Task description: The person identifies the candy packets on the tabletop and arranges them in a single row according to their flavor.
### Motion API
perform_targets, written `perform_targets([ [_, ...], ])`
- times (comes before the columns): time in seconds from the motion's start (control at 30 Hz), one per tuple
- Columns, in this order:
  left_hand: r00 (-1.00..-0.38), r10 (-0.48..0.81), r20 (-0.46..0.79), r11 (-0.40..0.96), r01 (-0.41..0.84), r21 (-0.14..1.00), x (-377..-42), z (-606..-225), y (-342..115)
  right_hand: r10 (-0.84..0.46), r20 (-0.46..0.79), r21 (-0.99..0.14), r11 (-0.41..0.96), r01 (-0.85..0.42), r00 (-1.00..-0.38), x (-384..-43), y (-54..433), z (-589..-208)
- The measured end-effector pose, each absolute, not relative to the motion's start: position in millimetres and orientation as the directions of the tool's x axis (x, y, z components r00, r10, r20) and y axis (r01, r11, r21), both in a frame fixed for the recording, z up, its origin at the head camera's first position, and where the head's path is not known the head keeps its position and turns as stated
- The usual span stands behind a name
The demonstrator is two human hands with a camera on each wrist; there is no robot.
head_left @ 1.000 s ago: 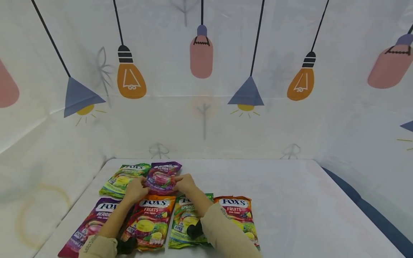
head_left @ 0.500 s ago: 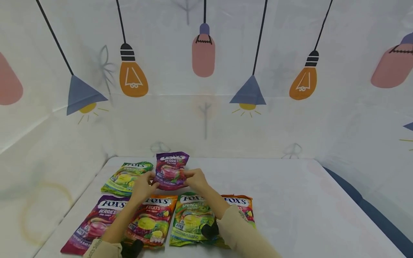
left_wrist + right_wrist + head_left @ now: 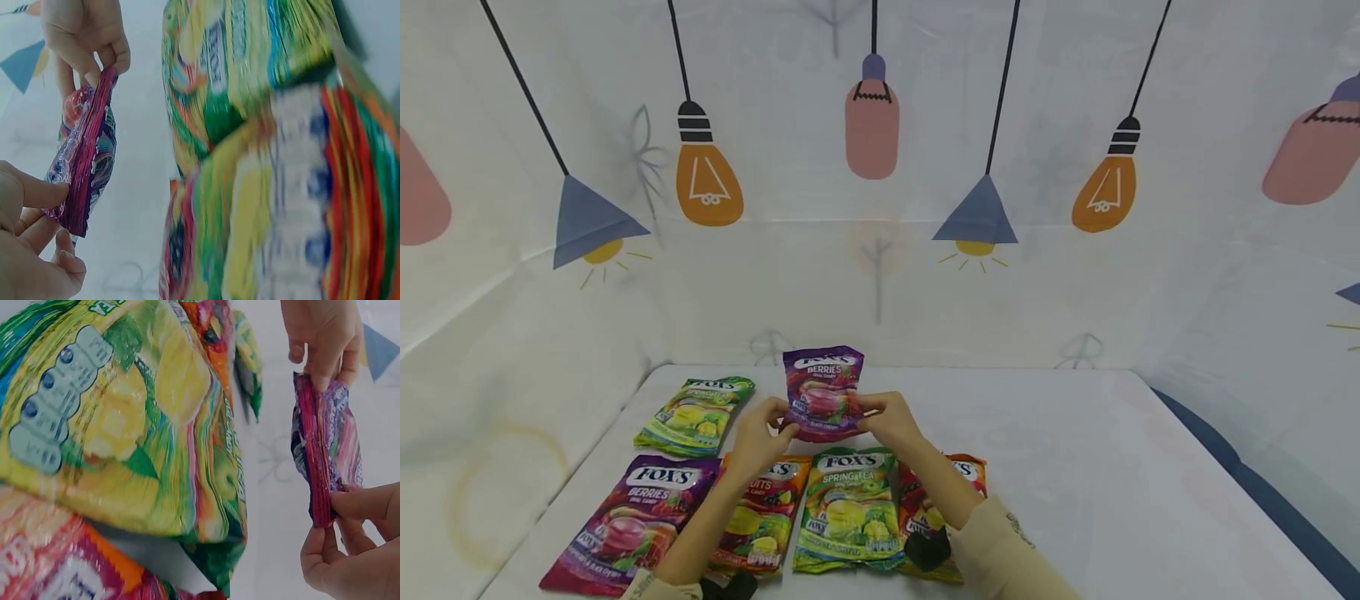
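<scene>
A small purple berries candy bag [image 3: 823,396] is held up over the far part of the white table, front toward the head camera and slightly tilted. My left hand [image 3: 762,437] pinches its lower left edge between thumb and fingers. At the opposite edge my right hand [image 3: 891,421] pinches it the same way. Both wrist views show the bag [image 3: 87,153] edge-on, its crimped bottom seam stretched between the two hands. Below my forearms lie a green spring tea candy bag [image 3: 847,508] and an orange fruits candy bag [image 3: 767,521], the latter partly hidden by my left arm.
Another green candy bag [image 3: 696,415] lies at the back left, and a larger purple berries bag [image 3: 632,525] at the front left. My right forearm partly covers a second orange fruits bag [image 3: 917,507]. A lamp-printed white sheet [image 3: 880,275] hangs behind the table [image 3: 1097,483].
Both hands have lifted the small purple bag from beside the back-left green bag and carried it to the right, raising it more upright.
</scene>
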State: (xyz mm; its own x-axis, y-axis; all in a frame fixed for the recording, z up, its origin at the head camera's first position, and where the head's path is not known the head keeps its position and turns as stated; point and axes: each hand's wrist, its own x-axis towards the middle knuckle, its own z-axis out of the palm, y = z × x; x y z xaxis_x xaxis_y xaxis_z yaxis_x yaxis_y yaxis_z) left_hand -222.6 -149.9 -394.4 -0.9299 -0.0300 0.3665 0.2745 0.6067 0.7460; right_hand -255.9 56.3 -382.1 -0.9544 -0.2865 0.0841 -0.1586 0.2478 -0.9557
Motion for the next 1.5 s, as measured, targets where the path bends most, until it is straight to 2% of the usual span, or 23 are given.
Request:
perform_targets([
  [0.6,-0.908,0.049,0.416,0.486,0.385,0.785,-218.3,-390.5,-111.7,-0.299,0.175,-0.918,0.296,-0.266,-0.938,-234.7,106.5,-377.4],
  [0.9,-0.905,0.102,0.414,0.454,0.413,0.790,-218.6,-390.1,-85.8,-0.192,0.170,-0.910,0.347,-0.229,-0.966,-224.2,131.2,-378.7],
  [1.1,-0.877,0.127,0.464,0.436,0.469,0.768,-221.4,-394.5,-68.4,-0.179,0.203,-0.890,0.376,-0.258,-0.963,-218.7,149.3,-379.9],
  [1.37,-0.858,0.177,0.482,0.388,0.511,0.767,-218.7,-397.8,-48.2,-0.196,0.193,-0.906,0.339,-0.251,-0.961,-210.9,172.7,-379.4],
  [1.5,-0.863,0.193,0.466,0.374,0.504,0.779,-220.3,-401.3,-36.2,-0.135,0.177,-0.904,0.370,-0.216,-0.975,-208.5,181.0,-381.1],
])
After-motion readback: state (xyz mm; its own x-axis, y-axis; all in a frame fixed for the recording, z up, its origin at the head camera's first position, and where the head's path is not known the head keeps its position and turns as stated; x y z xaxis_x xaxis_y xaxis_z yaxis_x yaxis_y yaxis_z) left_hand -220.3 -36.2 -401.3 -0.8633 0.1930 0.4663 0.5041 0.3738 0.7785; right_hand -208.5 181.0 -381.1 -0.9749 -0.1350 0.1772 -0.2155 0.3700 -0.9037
